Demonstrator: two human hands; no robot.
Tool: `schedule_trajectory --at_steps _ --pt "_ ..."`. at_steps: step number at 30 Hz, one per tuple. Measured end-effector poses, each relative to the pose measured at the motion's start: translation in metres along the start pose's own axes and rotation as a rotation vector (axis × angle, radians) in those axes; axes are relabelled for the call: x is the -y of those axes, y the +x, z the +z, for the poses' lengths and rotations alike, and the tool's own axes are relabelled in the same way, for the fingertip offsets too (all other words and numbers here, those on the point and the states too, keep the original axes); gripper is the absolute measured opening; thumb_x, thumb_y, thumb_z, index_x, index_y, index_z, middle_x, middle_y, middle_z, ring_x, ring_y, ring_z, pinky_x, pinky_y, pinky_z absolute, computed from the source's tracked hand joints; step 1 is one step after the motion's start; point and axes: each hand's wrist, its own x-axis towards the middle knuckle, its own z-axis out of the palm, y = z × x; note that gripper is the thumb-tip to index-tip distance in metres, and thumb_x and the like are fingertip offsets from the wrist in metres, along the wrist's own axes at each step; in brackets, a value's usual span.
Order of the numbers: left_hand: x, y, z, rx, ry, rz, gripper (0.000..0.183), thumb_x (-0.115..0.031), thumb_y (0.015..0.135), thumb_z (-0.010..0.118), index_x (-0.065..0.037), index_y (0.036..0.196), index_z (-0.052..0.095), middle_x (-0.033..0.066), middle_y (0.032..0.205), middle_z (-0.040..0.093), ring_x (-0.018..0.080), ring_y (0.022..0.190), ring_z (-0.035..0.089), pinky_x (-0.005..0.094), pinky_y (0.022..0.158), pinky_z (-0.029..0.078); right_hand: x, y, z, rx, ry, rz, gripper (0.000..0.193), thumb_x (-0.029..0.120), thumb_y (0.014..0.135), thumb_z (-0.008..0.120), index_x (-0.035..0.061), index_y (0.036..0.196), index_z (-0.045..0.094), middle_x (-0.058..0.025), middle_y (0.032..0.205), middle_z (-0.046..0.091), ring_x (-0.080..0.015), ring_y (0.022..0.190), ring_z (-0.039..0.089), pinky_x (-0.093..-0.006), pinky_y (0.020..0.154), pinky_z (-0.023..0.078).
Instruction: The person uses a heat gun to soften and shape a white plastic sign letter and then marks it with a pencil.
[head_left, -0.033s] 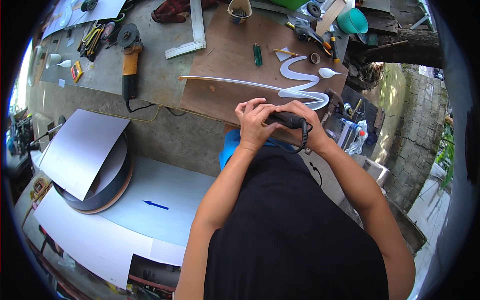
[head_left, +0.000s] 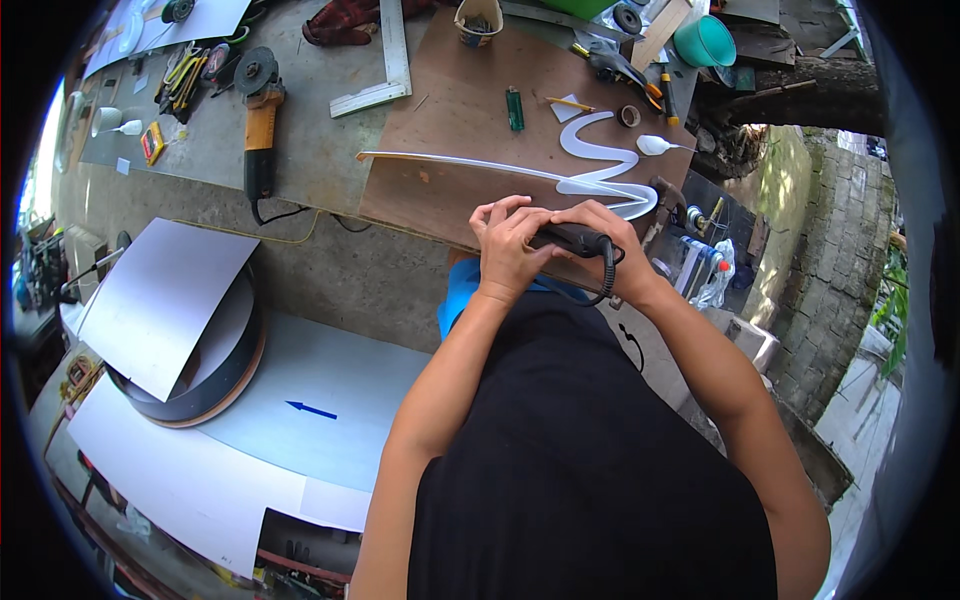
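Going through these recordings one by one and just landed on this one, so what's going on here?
A person's right hand is holding a black corded tool at the near edge of a brown board. The left hand is close against the tool's front; what its fingers grip is hidden. Just beyond lies a white wavy strip, and an angle grinder lies farther left, untouched.

Bare hands [head_left: 512, 252] partly hide a black corded handheld tool [head_left: 575, 237]. Beyond that tool, the view's top edge cuts off a bright green object [head_left: 580, 7].
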Motion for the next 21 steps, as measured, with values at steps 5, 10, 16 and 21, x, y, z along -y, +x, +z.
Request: schedule_trajectory --at_steps 5,10,16,21 --pt "-0.001 0.000 0.000 -0.007 0.005 0.001 0.043 -0.031 0.063 0.093 -0.018 0.101 0.077 -0.0074 0.110 0.077 0.0208 0.123 0.062 0.0459 0.108 0.031 -0.001 -0.001 0.000 0.002 -0.017 -0.014 0.046 0.018 0.080 0.088 0.0045 0.121 0.071 -0.0133 0.108 0.072 -0.0307 0.099 0.073 -0.0381 0.087 0.058" --pt "-0.001 0.000 -0.001 0.014 0.005 -0.004 0.048 -0.027 0.063 0.094 -0.020 0.108 0.077 -0.0067 0.110 0.076 0.0203 0.124 0.061 0.0472 0.110 0.031 0.000 0.000 0.001 0.002 0.029 0.007 0.046 0.015 0.079 0.088 0.0049 0.119 0.070 -0.0140 0.104 0.068 -0.0361 0.099 0.068 -0.0421 0.087 0.055" --pt "0.007 -0.008 -0.009 0.020 0.033 -0.076 0.054 -0.034 0.065 0.094 -0.022 0.114 0.075 -0.0065 0.117 0.075 0.0217 0.127 0.059 0.0484 0.109 0.031 0.004 0.000 -0.002 0.028 0.028 0.014 0.047 0.014 0.080 0.089 0.0035 0.121 0.070 -0.0136 0.111 0.070 -0.0315 0.100 0.070 -0.0374 0.089 0.056" --pt "0.021 -0.016 -0.019 0.036 0.092 -0.111 0.055 -0.040 0.066 0.094 -0.022 0.115 0.076 -0.0070 0.119 0.075 0.0211 0.128 0.059 0.0478 0.109 0.031 0.002 0.000 -0.002 0.026 0.007 0.010 0.048 0.012 0.078 0.090 0.0037 0.121 0.070 -0.0143 0.112 0.070 -0.0317 0.103 0.070 -0.0382 0.092 0.056"
